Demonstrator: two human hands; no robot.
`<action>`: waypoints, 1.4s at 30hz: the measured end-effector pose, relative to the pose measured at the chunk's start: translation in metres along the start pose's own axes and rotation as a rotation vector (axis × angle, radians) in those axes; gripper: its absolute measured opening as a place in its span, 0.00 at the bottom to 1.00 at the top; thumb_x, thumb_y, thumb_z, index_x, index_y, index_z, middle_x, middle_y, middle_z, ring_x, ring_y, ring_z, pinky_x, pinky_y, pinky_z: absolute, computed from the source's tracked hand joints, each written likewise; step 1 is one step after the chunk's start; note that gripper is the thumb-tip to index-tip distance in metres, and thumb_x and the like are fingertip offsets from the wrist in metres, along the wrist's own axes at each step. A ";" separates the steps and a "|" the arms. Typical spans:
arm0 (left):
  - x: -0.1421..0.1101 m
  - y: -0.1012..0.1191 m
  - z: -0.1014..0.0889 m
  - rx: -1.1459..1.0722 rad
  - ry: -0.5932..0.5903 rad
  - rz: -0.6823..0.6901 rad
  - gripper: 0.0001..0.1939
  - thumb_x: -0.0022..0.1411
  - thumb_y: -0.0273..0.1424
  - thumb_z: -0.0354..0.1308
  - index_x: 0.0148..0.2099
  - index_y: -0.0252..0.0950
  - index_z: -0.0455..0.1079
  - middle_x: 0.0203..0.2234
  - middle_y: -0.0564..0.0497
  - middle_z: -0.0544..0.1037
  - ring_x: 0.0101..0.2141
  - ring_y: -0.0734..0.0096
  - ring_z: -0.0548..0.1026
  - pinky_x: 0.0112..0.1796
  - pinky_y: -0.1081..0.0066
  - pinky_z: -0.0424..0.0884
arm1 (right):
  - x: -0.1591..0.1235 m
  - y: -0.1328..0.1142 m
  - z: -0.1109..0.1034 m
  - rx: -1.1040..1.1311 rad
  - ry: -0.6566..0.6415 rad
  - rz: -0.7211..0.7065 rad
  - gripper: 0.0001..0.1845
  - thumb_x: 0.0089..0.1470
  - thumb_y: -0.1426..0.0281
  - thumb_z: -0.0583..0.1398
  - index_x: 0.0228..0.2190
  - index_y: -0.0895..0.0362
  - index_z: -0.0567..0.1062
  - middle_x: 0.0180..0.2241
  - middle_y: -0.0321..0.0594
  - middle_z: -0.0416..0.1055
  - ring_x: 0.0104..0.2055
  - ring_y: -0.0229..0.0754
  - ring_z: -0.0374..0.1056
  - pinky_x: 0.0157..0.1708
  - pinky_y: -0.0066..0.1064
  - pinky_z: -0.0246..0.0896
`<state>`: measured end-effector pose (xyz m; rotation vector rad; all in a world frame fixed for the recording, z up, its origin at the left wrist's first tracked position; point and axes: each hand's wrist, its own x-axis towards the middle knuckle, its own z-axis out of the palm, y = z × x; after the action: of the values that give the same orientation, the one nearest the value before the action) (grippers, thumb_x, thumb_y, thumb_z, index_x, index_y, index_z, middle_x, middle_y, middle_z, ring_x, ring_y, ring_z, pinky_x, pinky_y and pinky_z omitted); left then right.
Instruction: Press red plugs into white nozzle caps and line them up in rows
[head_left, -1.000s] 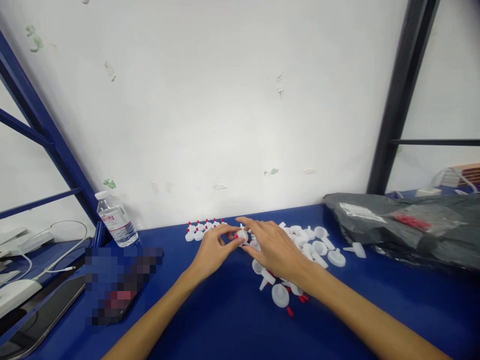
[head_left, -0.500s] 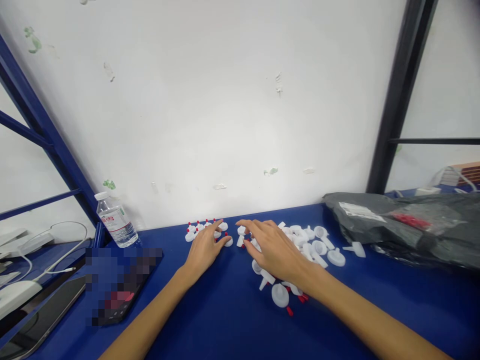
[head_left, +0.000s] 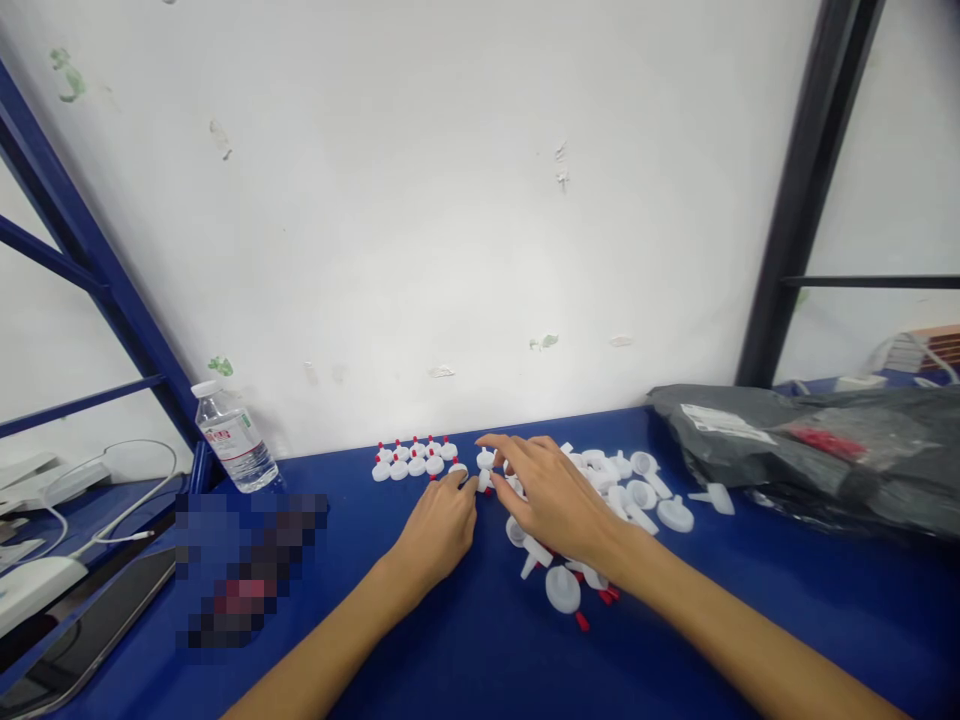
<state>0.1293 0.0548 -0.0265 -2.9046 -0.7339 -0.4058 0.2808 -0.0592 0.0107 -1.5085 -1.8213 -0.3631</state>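
Observation:
My left hand [head_left: 442, 520] is curled low at the right end of two rows of white nozzle caps [head_left: 399, 468] with red tips. Its bent thumb and index finger sit against the near side of a white nozzle cap [head_left: 458, 467] standing upright; the exact contact is partly hidden. My right hand [head_left: 551, 490] hovers at the left of a loose pile of white nozzle caps [head_left: 600, 475], its thumb and fingers apart with nothing between them. One white nozzle cap [head_left: 485, 457] stands just left of its fingertips. Loose red tips [head_left: 609, 596] lie below that hand.
A water bottle [head_left: 236, 440] stands at the back left by a blue rack post. Two phones, one a black phone [head_left: 90, 630] and one a blurred-out phone, lie at the left. A grey plastic bag [head_left: 810, 440] covers the back right, against the wall.
My left hand set a red-tipped nozzle cap at the end of the near row, lifted off the rows, and came round to that cap's near side. My right hand barely moved.

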 end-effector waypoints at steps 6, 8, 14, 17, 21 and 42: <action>0.000 -0.018 0.011 -0.015 -0.011 0.027 0.22 0.71 0.29 0.43 0.63 0.27 0.62 0.63 0.32 0.62 0.63 0.50 0.61 0.61 0.54 0.61 | 0.000 -0.001 0.000 -0.025 -0.022 0.015 0.21 0.62 0.75 0.56 0.55 0.54 0.67 0.38 0.40 0.75 0.37 0.45 0.70 0.46 0.41 0.61; 0.000 -0.019 0.010 -0.016 -0.013 -0.003 0.23 0.71 0.31 0.43 0.64 0.26 0.61 0.63 0.31 0.61 0.64 0.50 0.60 0.61 0.55 0.59 | 0.000 -0.001 -0.001 -0.031 -0.029 0.019 0.20 0.62 0.75 0.55 0.55 0.54 0.68 0.39 0.40 0.75 0.37 0.45 0.70 0.47 0.42 0.61; 0.006 -0.027 -0.006 -0.008 0.017 -0.222 0.18 0.69 0.27 0.45 0.55 0.34 0.71 0.49 0.38 0.75 0.50 0.55 0.73 0.49 0.61 0.68 | -0.002 0.005 0.002 -0.058 -0.056 0.027 0.13 0.64 0.74 0.54 0.46 0.54 0.76 0.44 0.43 0.76 0.46 0.47 0.71 0.50 0.43 0.60; 0.007 -0.037 -0.009 0.008 0.003 -0.279 0.15 0.68 0.27 0.47 0.48 0.33 0.74 0.43 0.37 0.77 0.45 0.52 0.75 0.45 0.60 0.69 | -0.004 0.009 0.006 -0.080 -0.111 0.020 0.15 0.65 0.71 0.54 0.49 0.54 0.76 0.51 0.45 0.74 0.54 0.49 0.68 0.55 0.47 0.58; 0.007 -0.046 -0.008 -0.014 -0.042 -0.289 0.11 0.65 0.27 0.53 0.44 0.35 0.76 0.40 0.40 0.78 0.44 0.54 0.76 0.43 0.63 0.68 | -0.007 0.011 0.008 -0.063 -0.237 -0.001 0.20 0.67 0.67 0.51 0.57 0.50 0.71 0.61 0.44 0.67 0.64 0.51 0.59 0.62 0.54 0.49; 0.008 -0.058 -0.007 -0.026 -0.021 -0.392 0.13 0.67 0.30 0.54 0.52 0.38 0.73 0.44 0.42 0.79 0.43 0.57 0.77 0.38 0.67 0.67 | -0.004 0.010 0.006 0.007 -0.292 -0.062 0.13 0.66 0.70 0.51 0.36 0.54 0.76 0.36 0.38 0.77 0.44 0.44 0.71 0.57 0.47 0.53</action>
<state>0.1066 0.1076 -0.0147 -2.7835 -1.3152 -0.4230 0.2880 -0.0560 0.0018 -1.5681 -2.0954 -0.1718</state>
